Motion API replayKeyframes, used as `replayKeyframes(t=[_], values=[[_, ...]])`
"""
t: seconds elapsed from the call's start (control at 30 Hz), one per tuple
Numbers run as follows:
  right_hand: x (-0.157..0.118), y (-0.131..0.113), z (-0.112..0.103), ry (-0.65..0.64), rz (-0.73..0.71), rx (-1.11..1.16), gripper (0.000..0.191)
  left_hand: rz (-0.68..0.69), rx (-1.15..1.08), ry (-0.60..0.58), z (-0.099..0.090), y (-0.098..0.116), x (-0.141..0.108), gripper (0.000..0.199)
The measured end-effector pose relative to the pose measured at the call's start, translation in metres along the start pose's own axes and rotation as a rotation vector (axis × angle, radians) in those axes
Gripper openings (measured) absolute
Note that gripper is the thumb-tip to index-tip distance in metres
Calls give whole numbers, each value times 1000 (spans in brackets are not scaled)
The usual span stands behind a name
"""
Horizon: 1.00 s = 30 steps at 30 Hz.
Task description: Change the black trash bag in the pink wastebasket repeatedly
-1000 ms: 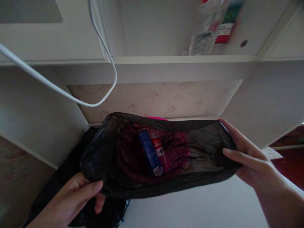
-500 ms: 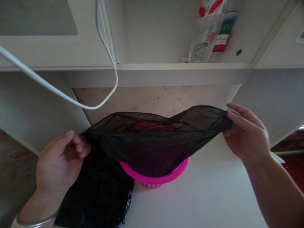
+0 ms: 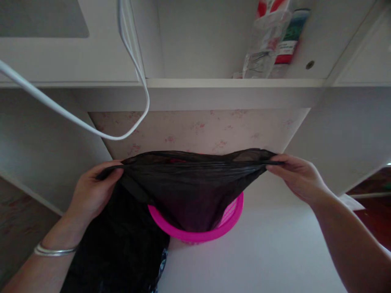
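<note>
Dark bag [image 3: 195, 185]: drawn wide between the fingertips, sagging into pink bin [image 3: 197, 236] below them | left hand [image 3: 95, 185], right hand [image 3: 301, 177]: each pinching one rim end | gap between fingers and shelf edge [image 3: 232, 83] above; pale surface [image 3: 259, 252] spreads below right fingers | black sack [image 3: 122, 240] just below left fingers | cable [image 3: 118, 138] loops above left fingers

Black bag [image 3: 195, 187]: stretched sideways, lower part inside the pink basket [image 3: 200, 236]
Left hand [image 3: 94, 185], right hand [image 3: 297, 178]: pinched on opposite rim ends
Dark heap [image 3: 122, 240]: left of the basket, probably another bag
Shelf [image 3: 226, 83]: clear bottles [image 3: 264, 47]
White cable [image 3: 91, 129]: looped
</note>
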State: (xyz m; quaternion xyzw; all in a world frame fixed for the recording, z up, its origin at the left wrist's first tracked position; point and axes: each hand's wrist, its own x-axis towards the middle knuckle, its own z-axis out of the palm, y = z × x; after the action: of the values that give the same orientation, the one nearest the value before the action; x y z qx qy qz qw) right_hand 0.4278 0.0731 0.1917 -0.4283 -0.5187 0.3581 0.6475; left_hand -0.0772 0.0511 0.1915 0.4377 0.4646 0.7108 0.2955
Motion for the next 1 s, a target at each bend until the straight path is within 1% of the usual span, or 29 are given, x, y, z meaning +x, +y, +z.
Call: replayKeyframes(t=[0.03,0.13,0.2,0.27,0.3,0.37,0.43,0.47,0.5,0.53,0.57,0.6,0.63,0.7,0.73,0.8,0.87,0.93,0.97,1.0], values=[[3,0,1,45,-25,16,32,-2,-24,22,3,2,3,40],[12,-6,6,165,-127,104,34,-15,-163,94,8,12,12,41],[16,-13,9,236,-205,162,34,23,-282,126,8,17,19,39],[18,-16,11,259,-261,225,34,97,-373,141,6,19,25,37],[17,-15,11,238,-267,260,35,133,-393,146,5,19,27,37],[13,-8,10,134,-227,313,45,146,-419,150,3,15,26,38],[5,5,7,-41,-135,278,64,93,-440,117,1,7,17,41],[0,12,5,-135,-92,228,74,56,-440,78,1,2,10,50],[-4,19,4,-223,-57,165,83,9,-426,22,1,-3,3,63],[-9,25,4,-301,-32,106,89,-46,-387,-42,1,-9,-5,75],[-12,29,5,-366,-15,61,92,-102,-329,-89,0,-15,-11,81],[-15,32,7,-409,-8,35,92,-161,-263,-120,1,-20,-16,82],[-16,33,10,-437,-1,20,92,-210,-205,-132,2,-25,-20,78],[-15,33,18,-465,21,1,88,-265,-143,-112,6,-28,-21,61],[-13,31,22,-466,41,-20,83,-263,-143,-97,9,-28,-20,56],[-7,28,31,-428,73,-86,63,-242,-184,-83,17,-21,-15,53],[0,23,40,-327,69,-128,44,-226,-260,-62,24,-12,-10,54],[5,17,48,-212,32,-75,38,-234,-357,-31,29,-4,-6,53],[7,14,51,-166,13,-14,38,-244,-398,-3,30,0,-4,47],[8,10,55,-129,-3,57,39,-252,-426,34,31,2,-2,37]])
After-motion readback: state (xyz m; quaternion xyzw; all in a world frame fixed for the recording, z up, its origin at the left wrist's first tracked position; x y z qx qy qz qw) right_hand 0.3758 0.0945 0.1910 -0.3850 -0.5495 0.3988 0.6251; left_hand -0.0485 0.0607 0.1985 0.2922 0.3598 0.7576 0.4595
